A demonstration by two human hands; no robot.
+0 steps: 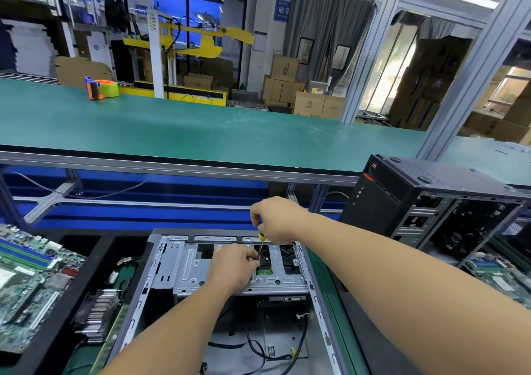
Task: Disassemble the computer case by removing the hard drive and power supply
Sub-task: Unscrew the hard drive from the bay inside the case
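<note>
An open computer case (227,302) lies on its side on the worktop (336,302), directly below the camera, its interior facing up. A grey metal drive cage (186,265) spans the far end of the case. Through a cut-out in the cage, a green circuit board, apparently the hard drive (265,271), shows beneath. The power supply cannot be identified with certainty.

The right hand (274,219) grips the handle of a yellow-and-black screwdriver (261,245), held nearly upright with its shaft pointing down into the cage cut-out. The left hand (232,268) rests on the cage, its fingers curled at the screwdriver's shaft near the tip; whether they pinch it or a screw cannot be told.

Loose black cables (258,348) lie on the floor of the case. A motherboard (26,282) sits to the left. A second, black computer case (425,205) stands at the right, its side open. An orange-and-green tape dispenser (100,88) rests on the far green bench (201,127).
</note>
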